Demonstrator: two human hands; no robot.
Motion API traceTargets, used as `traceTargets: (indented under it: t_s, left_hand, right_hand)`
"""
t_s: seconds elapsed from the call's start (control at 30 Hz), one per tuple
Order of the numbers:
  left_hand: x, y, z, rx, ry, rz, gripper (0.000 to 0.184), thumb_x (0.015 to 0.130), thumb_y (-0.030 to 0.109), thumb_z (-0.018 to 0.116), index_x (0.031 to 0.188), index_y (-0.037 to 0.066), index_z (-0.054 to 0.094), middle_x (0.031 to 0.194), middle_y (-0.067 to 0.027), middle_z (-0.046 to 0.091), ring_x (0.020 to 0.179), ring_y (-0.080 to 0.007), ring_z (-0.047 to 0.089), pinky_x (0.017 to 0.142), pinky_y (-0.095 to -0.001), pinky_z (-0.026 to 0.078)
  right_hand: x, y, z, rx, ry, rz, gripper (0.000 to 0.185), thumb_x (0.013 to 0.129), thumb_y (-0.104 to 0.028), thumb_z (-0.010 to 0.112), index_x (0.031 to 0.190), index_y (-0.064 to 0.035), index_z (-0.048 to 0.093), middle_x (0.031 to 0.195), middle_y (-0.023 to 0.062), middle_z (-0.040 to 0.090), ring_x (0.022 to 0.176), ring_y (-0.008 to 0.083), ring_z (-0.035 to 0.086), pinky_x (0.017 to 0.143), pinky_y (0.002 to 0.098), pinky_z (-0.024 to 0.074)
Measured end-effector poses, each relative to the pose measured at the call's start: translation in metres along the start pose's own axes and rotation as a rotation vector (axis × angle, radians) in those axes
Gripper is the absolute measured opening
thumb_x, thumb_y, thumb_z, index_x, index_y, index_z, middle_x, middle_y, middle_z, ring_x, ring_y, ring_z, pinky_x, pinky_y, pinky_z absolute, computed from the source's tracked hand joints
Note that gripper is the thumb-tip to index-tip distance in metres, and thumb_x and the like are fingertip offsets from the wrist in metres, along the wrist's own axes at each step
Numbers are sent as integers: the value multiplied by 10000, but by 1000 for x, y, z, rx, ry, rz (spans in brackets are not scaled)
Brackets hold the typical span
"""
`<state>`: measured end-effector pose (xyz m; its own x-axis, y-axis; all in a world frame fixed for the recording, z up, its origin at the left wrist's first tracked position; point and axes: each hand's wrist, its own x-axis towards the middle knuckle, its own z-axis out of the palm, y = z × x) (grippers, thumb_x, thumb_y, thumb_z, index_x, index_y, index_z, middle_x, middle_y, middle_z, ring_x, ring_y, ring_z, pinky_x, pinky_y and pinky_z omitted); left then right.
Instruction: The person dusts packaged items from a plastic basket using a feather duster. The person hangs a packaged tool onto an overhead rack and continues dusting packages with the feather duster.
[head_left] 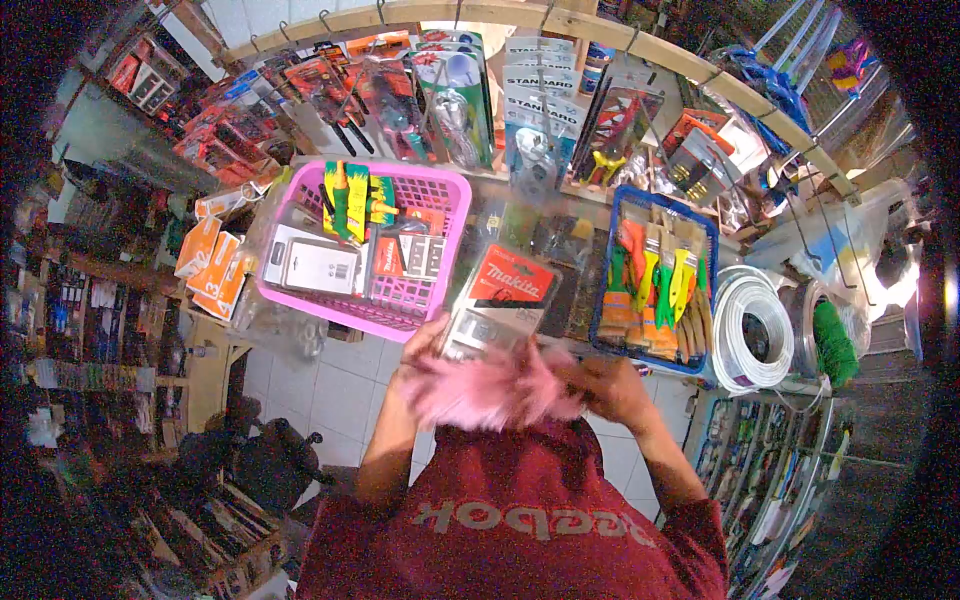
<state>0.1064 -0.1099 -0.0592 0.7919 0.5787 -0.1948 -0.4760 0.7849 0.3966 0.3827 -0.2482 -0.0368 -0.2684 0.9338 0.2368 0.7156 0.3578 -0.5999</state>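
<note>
A Makita blister pack (497,303) with a red and black card is held up in front of my body. My left hand (424,342) is closed on its lower left edge, with part of the fingers hidden. Across the pack's lower end lies a pink fluffy duster (490,390), blurred at its edges. At the duster's right end, my right hand (612,388) is closed around it; the handle itself is hidden by the hand and shadow. Beyond my left hand stands a pink plastic basket (462,215) with several packaged items.
A blue basket (712,240) of paintbrushes stands at the right, beside a coil of white cable (752,328). Several blister packs (540,120) hang from hooks along the wooden rail (590,27). Orange boxes (212,265) sit left of the pink basket. Stocked shelves line both sides.
</note>
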Motion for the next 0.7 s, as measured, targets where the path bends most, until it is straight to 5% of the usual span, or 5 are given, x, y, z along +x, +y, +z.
traceTargets:
  t_s: [0.2, 0.3, 0.37, 0.6, 0.7]
  left_hand:
    - [7, 3, 18, -77, -93, -28, 515, 930, 372, 358, 1318, 33, 388, 1249, -175, 501, 1115, -318, 527, 944, -531, 410]
    - [0, -3, -6, 468, 276, 18, 587, 907, 447, 379, 1337, 47, 366, 1258, -171, 499, 1131, -362, 510, 938, -604, 379]
    - [-3, -4, 10, -95, -41, -51, 611, 897, 464, 398, 1350, 56, 352, 1265, -173, 494, 1132, -362, 508, 932, -598, 389]
    - [-1, -2, 25, 426, 205, 128, 543, 901, 423, 461, 1283, 37, 446, 1152, -131, 567, 1058, -270, 556, 915, -428, 450]
    - [0, 6, 68, 89, 31, 2, 457, 922, 348, 456, 1247, 29, 485, 1087, -109, 590, 1014, -233, 574, 867, -360, 480]
  right_hand:
    - [4, 18, 14, 42, 93, 127, 344, 735, -173, 639, 1072, -117, 592, 915, 141, 642, 825, 352, 617, 709, 444, 500]
    - [-6, 17, 18, 34, -87, 176, 276, 754, -139, 619, 1022, -83, 583, 886, 170, 642, 821, 386, 607, 705, 450, 500]
    - [-4, 32, 16, 29, -54, 395, 249, 775, -144, 608, 1012, -77, 579, 885, 181, 640, 836, 391, 604, 717, 451, 498]
    - [2, 9, 10, -32, -123, 233, 253, 718, -115, 616, 960, -58, 570, 924, 189, 621, 823, 386, 602, 688, 459, 479]
    - [-11, 41, 24, -11, -18, 349, 315, 726, -163, 635, 1024, -94, 562, 940, 172, 633, 817, 369, 618, 677, 490, 495]
